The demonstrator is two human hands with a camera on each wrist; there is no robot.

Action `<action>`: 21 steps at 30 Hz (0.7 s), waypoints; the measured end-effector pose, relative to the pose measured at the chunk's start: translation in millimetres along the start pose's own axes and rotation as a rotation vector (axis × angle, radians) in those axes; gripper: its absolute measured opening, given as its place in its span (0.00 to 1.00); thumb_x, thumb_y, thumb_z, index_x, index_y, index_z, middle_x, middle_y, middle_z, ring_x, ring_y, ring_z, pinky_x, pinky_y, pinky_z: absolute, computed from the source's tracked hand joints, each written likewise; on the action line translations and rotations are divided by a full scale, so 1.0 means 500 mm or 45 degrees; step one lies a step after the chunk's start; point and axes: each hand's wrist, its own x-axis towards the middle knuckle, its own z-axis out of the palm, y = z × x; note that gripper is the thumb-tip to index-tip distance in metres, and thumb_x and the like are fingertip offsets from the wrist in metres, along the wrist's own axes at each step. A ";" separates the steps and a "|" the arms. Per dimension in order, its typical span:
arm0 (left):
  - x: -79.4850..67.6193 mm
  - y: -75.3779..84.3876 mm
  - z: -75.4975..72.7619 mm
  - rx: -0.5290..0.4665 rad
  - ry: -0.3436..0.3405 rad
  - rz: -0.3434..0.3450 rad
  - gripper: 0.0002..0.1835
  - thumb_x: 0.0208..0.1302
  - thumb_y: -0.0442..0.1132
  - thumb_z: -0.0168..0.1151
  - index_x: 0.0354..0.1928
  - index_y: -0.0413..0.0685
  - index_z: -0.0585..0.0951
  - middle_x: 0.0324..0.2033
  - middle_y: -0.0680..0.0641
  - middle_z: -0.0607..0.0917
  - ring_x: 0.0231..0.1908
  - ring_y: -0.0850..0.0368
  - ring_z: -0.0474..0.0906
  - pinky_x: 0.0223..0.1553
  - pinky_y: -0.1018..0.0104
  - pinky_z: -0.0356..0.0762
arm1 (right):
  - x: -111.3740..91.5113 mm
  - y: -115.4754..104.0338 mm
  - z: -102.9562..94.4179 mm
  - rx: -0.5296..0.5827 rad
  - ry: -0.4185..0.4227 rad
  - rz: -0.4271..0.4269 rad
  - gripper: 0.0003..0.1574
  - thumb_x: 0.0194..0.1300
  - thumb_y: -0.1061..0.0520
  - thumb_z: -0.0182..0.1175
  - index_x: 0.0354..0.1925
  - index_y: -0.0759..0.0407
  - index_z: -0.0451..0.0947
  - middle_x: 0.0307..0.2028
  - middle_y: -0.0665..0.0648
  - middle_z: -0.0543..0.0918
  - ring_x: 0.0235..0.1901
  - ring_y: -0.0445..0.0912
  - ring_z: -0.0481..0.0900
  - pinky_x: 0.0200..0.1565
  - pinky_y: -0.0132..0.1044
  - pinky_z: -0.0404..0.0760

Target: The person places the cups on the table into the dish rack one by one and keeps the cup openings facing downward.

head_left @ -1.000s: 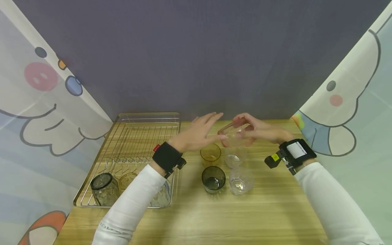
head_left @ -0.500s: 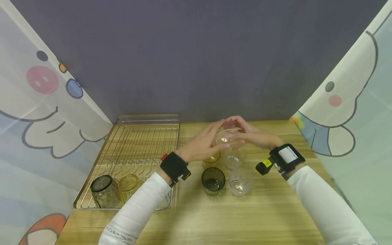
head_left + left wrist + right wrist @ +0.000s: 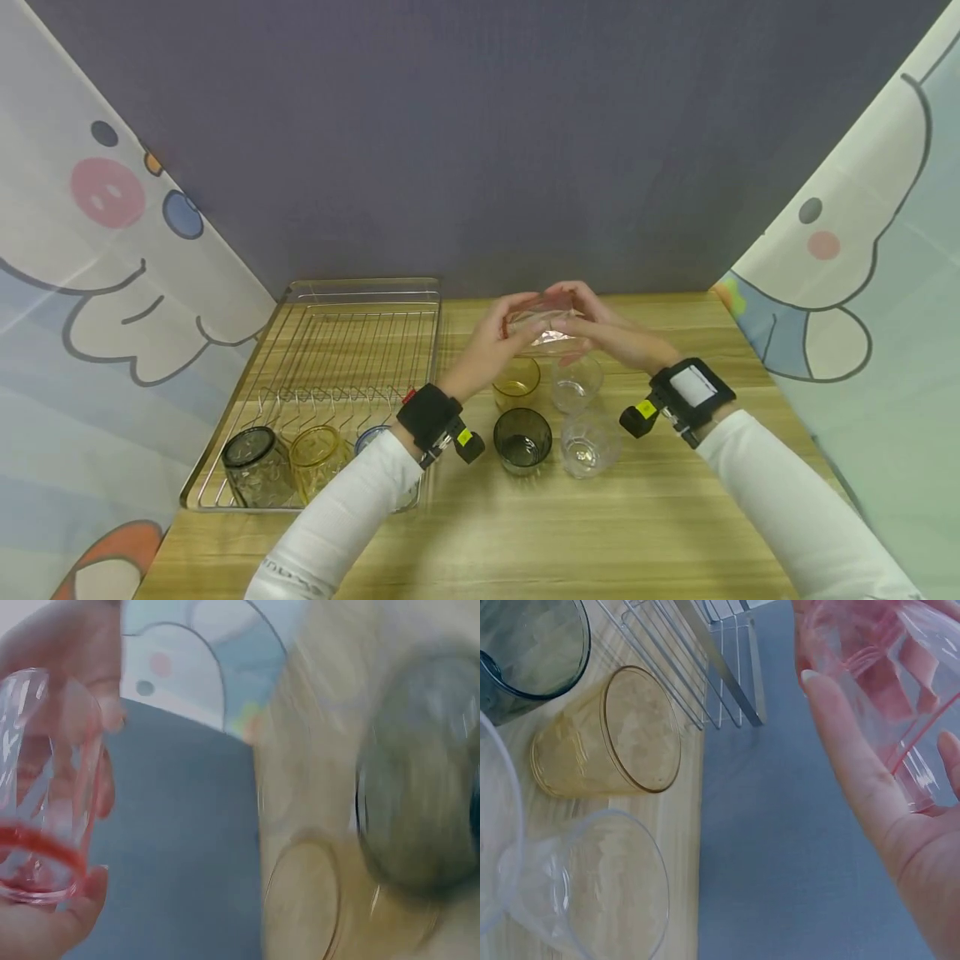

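Note:
Both hands hold a clear, pink-tinted glass [image 3: 551,337] lying on its side above the back of the table. My left hand [image 3: 483,354] curls round its left end, and my right hand [image 3: 615,335] grips the right end. A red-pink band shows on the glass in the left wrist view. Just below the hands stand an amber glass [image 3: 516,390] and a clear glass [image 3: 576,393]. Nearer the front are a dark grey glass [image 3: 522,450] and a second clear glass [image 3: 589,454].
A wire rack [image 3: 365,287] stands at the left. Along its front lean a dark glass [image 3: 258,475], an amber glass [image 3: 318,467] and a blue-rimmed glass [image 3: 369,436], partly behind the left sleeve. A dark grey wall [image 3: 495,150] rises behind the wooden table [image 3: 600,542].
The right hand has brought the pink glass leftward. My left hand has gone from reaching beside it to gripping its left end. The standing glasses have stayed put.

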 end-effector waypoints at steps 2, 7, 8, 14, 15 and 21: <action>0.000 -0.003 0.005 -0.146 0.065 -0.052 0.25 0.74 0.47 0.55 0.69 0.53 0.67 0.67 0.50 0.71 0.64 0.55 0.69 0.57 0.60 0.75 | 0.004 0.002 0.005 0.009 0.009 -0.011 0.32 0.76 0.53 0.49 0.70 0.53 0.48 0.68 0.64 0.55 0.65 0.68 0.64 0.45 0.59 0.85; 0.002 -0.008 0.018 -0.377 0.274 -0.212 0.20 0.77 0.49 0.44 0.63 0.50 0.74 0.61 0.47 0.77 0.50 0.59 0.73 0.38 0.69 0.71 | 0.013 0.009 0.026 0.002 0.058 -0.013 0.31 0.76 0.53 0.47 0.70 0.53 0.47 0.67 0.64 0.55 0.66 0.66 0.63 0.42 0.55 0.86; 0.003 -0.008 0.020 -0.401 0.320 -0.240 0.21 0.78 0.49 0.42 0.62 0.49 0.75 0.60 0.47 0.78 0.49 0.58 0.73 0.39 0.70 0.71 | 0.015 0.010 0.031 -0.001 0.070 -0.002 0.31 0.76 0.52 0.47 0.70 0.53 0.47 0.67 0.64 0.56 0.66 0.66 0.62 0.42 0.54 0.86; 0.004 -0.015 0.028 -0.550 0.481 -0.371 0.21 0.76 0.46 0.41 0.58 0.43 0.76 0.54 0.45 0.79 0.48 0.55 0.75 0.42 0.68 0.77 | 0.023 0.021 0.056 -0.017 0.127 0.062 0.34 0.76 0.47 0.47 0.71 0.50 0.45 0.65 0.65 0.56 0.66 0.67 0.61 0.44 0.57 0.85; 0.003 -0.016 0.028 -0.574 0.487 -0.381 0.20 0.76 0.46 0.41 0.58 0.43 0.76 0.53 0.44 0.79 0.46 0.54 0.76 0.41 0.68 0.78 | 0.024 0.023 0.058 -0.017 0.136 0.066 0.34 0.76 0.47 0.47 0.71 0.50 0.45 0.65 0.65 0.55 0.66 0.68 0.61 0.44 0.57 0.85; 0.001 -0.023 0.024 -0.554 0.520 -0.375 0.20 0.76 0.46 0.41 0.57 0.43 0.76 0.51 0.45 0.80 0.41 0.58 0.76 0.37 0.68 0.80 | 0.030 0.028 0.070 -0.020 0.149 0.044 0.38 0.74 0.46 0.49 0.73 0.50 0.44 0.68 0.64 0.55 0.66 0.69 0.60 0.45 0.57 0.85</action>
